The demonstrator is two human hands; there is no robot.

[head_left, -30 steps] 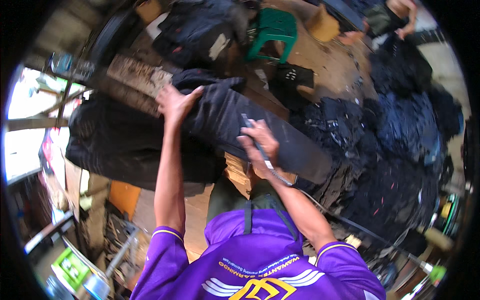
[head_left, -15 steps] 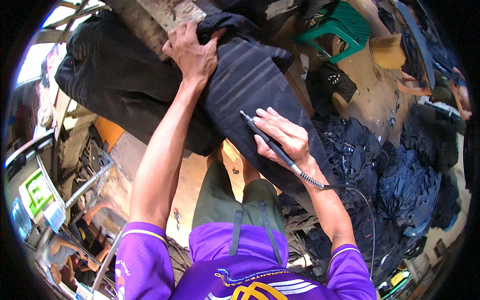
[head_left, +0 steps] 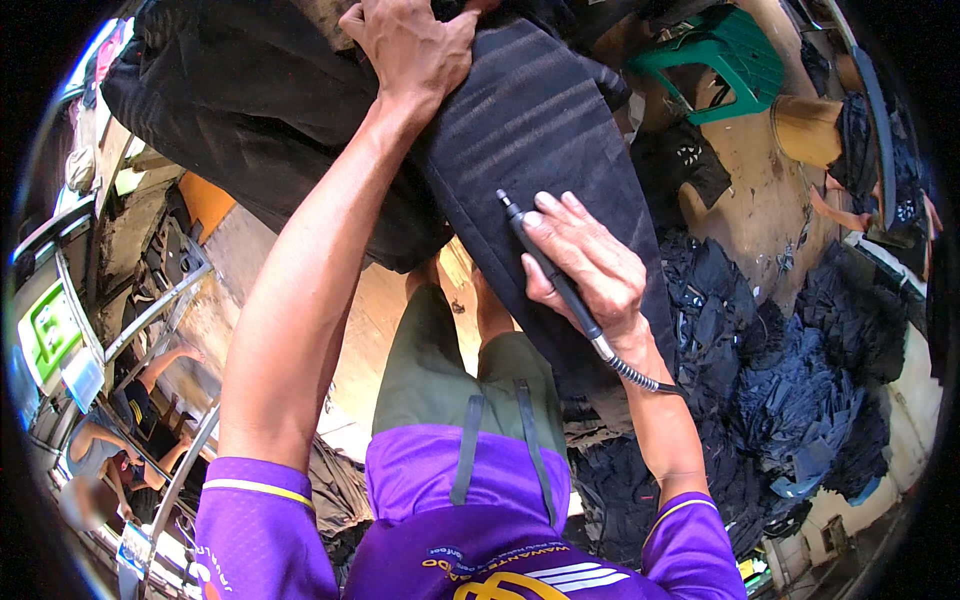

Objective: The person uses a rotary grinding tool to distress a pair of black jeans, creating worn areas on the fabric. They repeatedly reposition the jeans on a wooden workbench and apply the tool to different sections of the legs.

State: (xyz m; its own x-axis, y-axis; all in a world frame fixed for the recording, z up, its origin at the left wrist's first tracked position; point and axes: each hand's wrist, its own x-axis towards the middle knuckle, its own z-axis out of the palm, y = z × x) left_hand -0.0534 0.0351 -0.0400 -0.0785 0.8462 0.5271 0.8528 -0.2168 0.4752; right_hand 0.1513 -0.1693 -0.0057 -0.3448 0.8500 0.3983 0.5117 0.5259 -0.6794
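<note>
A pair of black trousers [head_left: 545, 110] with faded streaks across one leg lies stretched in front of me over a worn board. At the top of the picture, my left hand [head_left: 415, 50] presses down with bent fingers and grips the cloth near the board. My right hand [head_left: 590, 260] rests on the same leg, lower and to the right. It is closed around a slim black pen-shaped rotary tool [head_left: 560, 285], whose metal tip points up and left, at or just above the fabric. A spring-sleeved cable runs from its rear end along my right wrist.
Dark garments [head_left: 800, 390] lie heaped on the floor at my right. Beyond them stands a green plastic stool [head_left: 720, 65]. To the left are a metal rail [head_left: 160, 310], a light-green plastic object [head_left: 55, 330] and another person [head_left: 110, 450]. More limbs show at the far right.
The view has shifted, so my left hand and the trousers appear higher. The tool and my right hand sit slightly farther right in the picture. Both hands keep their hold.
</note>
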